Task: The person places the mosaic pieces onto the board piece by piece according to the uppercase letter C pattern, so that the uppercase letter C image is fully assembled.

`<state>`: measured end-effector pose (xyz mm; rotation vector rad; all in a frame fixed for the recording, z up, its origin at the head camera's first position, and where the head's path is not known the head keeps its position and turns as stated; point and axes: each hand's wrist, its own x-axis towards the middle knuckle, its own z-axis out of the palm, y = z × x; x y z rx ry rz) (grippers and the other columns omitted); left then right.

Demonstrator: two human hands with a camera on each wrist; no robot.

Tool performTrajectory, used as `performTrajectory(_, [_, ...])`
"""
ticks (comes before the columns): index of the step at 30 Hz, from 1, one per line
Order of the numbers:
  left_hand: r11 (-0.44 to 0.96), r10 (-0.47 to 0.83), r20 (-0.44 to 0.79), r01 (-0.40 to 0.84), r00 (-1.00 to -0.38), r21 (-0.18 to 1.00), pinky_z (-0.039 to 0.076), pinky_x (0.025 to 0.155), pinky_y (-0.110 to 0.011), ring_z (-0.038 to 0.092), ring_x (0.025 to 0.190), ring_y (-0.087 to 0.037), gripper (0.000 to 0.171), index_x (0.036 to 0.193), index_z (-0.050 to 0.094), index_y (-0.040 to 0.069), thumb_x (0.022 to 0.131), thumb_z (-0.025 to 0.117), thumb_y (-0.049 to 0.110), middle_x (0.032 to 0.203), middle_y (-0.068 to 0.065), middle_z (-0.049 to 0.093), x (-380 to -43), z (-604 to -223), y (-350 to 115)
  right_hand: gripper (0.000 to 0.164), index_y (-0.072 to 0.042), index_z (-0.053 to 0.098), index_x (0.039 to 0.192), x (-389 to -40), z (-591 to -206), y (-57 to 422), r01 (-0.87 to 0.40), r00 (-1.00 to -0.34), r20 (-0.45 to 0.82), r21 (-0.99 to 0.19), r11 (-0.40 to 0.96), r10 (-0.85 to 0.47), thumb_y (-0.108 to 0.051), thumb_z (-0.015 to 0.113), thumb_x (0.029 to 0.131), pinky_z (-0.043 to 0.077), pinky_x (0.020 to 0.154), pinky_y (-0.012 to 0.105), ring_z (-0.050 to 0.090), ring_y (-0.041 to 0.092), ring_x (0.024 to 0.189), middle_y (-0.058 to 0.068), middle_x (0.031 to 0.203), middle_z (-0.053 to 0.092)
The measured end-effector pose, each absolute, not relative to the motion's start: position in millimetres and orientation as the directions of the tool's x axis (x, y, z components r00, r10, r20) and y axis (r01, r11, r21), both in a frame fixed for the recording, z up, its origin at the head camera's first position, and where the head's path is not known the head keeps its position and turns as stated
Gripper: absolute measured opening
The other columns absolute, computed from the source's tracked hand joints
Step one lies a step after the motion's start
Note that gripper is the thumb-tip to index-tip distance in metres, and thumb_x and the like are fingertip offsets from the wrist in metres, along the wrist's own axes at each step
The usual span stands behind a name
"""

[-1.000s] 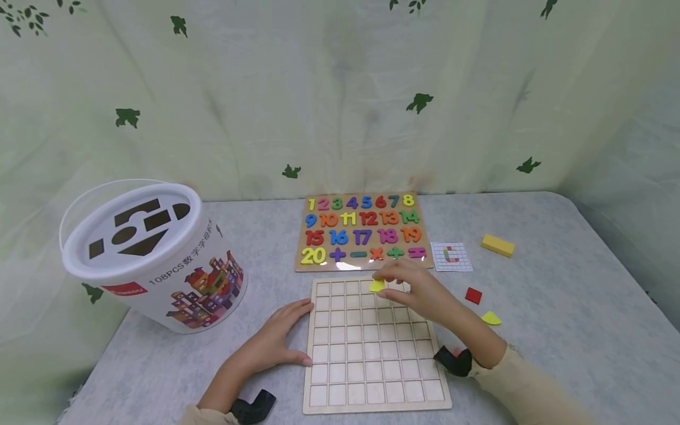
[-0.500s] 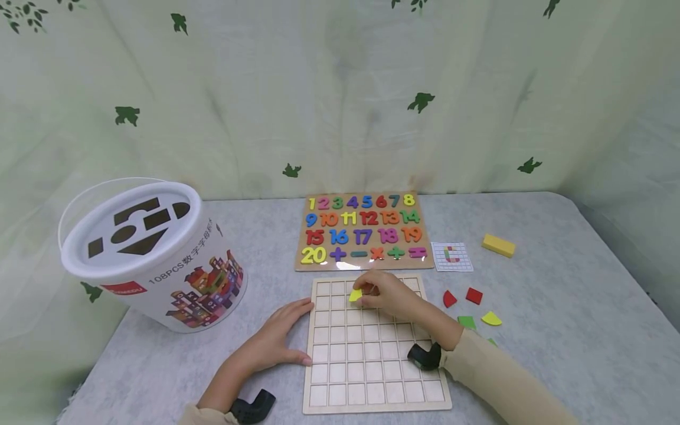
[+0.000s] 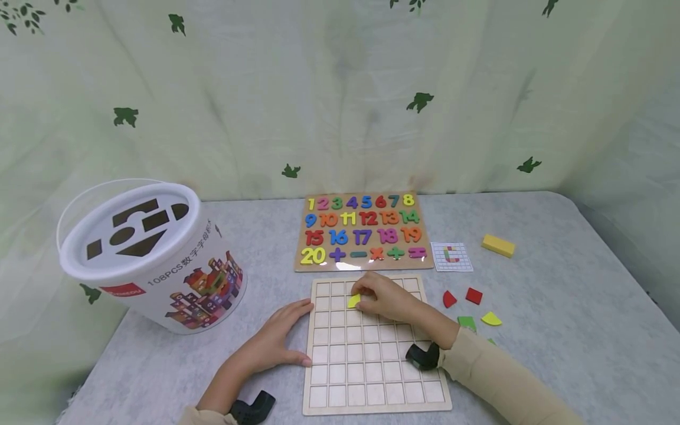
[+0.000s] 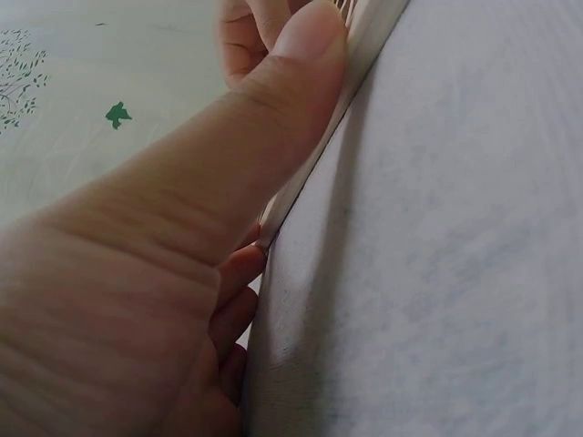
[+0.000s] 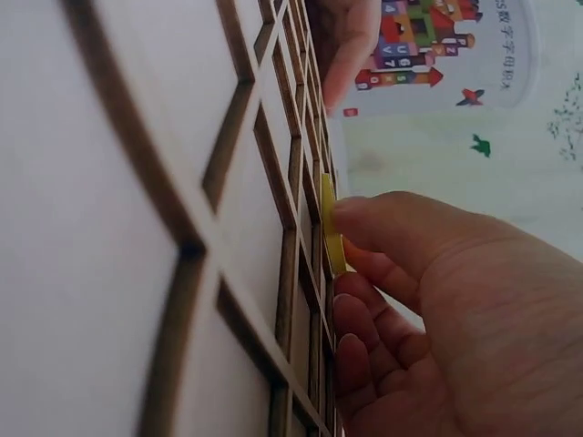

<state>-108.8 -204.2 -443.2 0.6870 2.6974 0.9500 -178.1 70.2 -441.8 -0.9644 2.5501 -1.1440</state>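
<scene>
A wooden grid board (image 3: 372, 372) lies on the table in front of the person. Over its upper rows the right hand (image 3: 385, 298) pinches a yellow quarter-circle tile (image 3: 353, 301) between thumb and fingers. In the right wrist view the yellow tile (image 5: 331, 223) stands right at the grid's ridges, with the thumb pressed on it. The left hand (image 3: 278, 336) rests at the board's left edge, thumb and fingertips touching the rim. In the left wrist view its thumb (image 4: 228, 150) lies along the board's side, fingers spread beyond.
Right of the board lie red tiles (image 3: 474, 296), a yellow tile (image 3: 491, 319), a green tile (image 3: 467, 323) and a yellow block (image 3: 498, 245). A pattern card (image 3: 452, 257) sits beside a number puzzle (image 3: 363, 233). A large white bucket (image 3: 154, 260) stands at left.
The right hand has moved left and slightly toward the person with the yellow tile, down close to the grid. Red and green tiles have come out from behind the right arm. The left hand stays put.
</scene>
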Motion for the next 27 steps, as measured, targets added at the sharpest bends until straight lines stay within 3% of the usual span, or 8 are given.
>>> performTrajectory(11, [0.685, 0.491, -0.034, 0.362, -0.870, 0.632, 0.020, 0.102, -0.051, 0.022, 0.130, -0.027, 0.103, 0.139, 0.034, 0.013, 0.055, 0.073, 0.058, 0.144, -0.004, 0.028, -108, -443, -204, 0.016, -0.016, 0.064, 0.097, -177, -434, 69, -0.497, -0.763, 0.068, -0.698, 0.516, -0.643, -0.019, 0.066, 0.082, 0.042, 0.072, 0.026, 0.046, 0.010, 0.080, -0.008, 0.091, 0.050])
performTrajectory(18, [0.689, 0.490, -0.041, 0.358, -0.871, 0.630, 0.020, 0.102, -0.051, 0.022, 0.130, -0.027, 0.103, 0.139, 0.034, 0.013, 0.055, 0.073, 0.058, 0.144, -0.005, 0.028, -109, -444, -204, 0.039, -0.010, 0.057, 0.116, -172, -423, 76, -0.396, -0.779, -0.010, -0.767, 0.505, -0.627, -0.024, 0.067, 0.082, 0.044, 0.080, 0.029, 0.050, 0.013, 0.091, -0.002, 0.101, 0.054])
performTrajectory(23, [0.689, 0.489, -0.046, 0.353, -0.871, 0.632, 0.020, 0.102, -0.052, 0.022, 0.130, -0.028, 0.103, 0.139, 0.034, 0.012, 0.055, 0.073, 0.058, 0.143, -0.005, 0.028, -109, -443, -204, 0.049, -0.008, 0.049, 0.126, -165, -406, 90, -0.386, -0.787, 0.048, -0.816, 0.431, -0.615, -0.027, 0.065, 0.083, 0.043, 0.088, 0.041, 0.050, 0.023, 0.105, 0.008, 0.118, 0.052])
performTrajectory(27, [0.696, 0.485, -0.052, 0.350, -0.873, 0.627, 0.021, 0.102, -0.051, 0.022, 0.130, -0.027, 0.103, 0.139, 0.034, 0.013, 0.055, 0.073, 0.059, 0.144, -0.004, 0.028, -109, -443, -203, 0.055, -0.011, 0.047, 0.129, -157, -387, 111, -0.415, -0.816, 0.116, -0.800, 0.433, -0.567, -0.030, 0.066, 0.081, 0.041, 0.089, 0.046, 0.048, 0.026, 0.110, 0.007, 0.124, 0.050])
